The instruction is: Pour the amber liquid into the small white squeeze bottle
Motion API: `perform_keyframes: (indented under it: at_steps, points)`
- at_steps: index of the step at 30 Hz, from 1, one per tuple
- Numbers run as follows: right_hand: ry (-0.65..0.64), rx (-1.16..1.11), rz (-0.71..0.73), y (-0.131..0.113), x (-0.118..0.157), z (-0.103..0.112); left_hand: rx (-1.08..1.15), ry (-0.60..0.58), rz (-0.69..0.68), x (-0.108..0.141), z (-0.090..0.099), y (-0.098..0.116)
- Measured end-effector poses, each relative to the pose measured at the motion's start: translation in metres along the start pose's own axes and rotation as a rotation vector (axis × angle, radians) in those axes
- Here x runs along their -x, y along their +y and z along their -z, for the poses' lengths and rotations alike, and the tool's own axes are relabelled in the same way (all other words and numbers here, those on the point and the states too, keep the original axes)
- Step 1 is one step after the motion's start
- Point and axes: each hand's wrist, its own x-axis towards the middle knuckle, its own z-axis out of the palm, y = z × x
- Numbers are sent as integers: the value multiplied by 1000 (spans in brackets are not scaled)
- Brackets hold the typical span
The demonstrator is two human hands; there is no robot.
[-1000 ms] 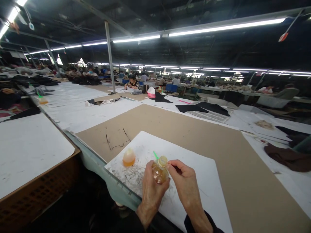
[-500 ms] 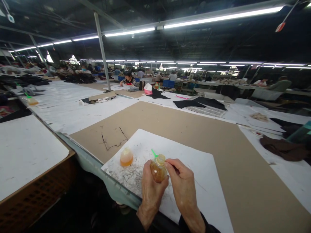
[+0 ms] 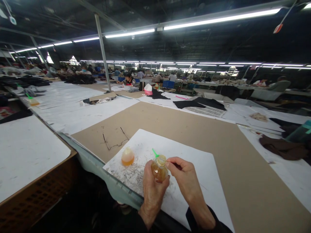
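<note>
My left hand (image 3: 152, 191) is wrapped round a small clear bottle (image 3: 159, 171) with amber liquid in it and an uncapped mouth. Close to the bottle's neck, the thumb and forefinger of my right hand (image 3: 183, 174) are pinched together; what they hold, if anything, is too small to make out. Just behind the bottle lies a green nozzle (image 3: 155, 152), its lower end hidden. To the left, a squat translucent bottle (image 3: 127, 156) with orange liquid stands on the smudged white board (image 3: 194, 155).
Brown paper (image 3: 170, 119) covers the table around the board. Eyeglasses (image 3: 114, 144) lie to the left. Black fabric pieces (image 3: 199, 103) are across the table, brown cloth (image 3: 282, 147) at right. A co-worker (image 3: 128, 79) sits at the far side. An orange crate (image 3: 36, 194) is at lower left.
My right hand's wrist has swung slightly to the right, while its fingertips stay by the bottle's neck. The left hand keeps hold of the bottle. The view has shifted a little.
</note>
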Motion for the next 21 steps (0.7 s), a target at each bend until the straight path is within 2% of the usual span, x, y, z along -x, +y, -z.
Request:
perform_keyframes:
  at_steps: [10,17,21]
  points:
    - [-136,-174,-93,-2,-9,6,2,34,-13,1,-1,3]
    - [-194,-507,-313,5,-14,7,-41,23,-35,1,0,9]
    - [-215,-527,-355,5,-13,15,-59,0,-64,3,2,15]
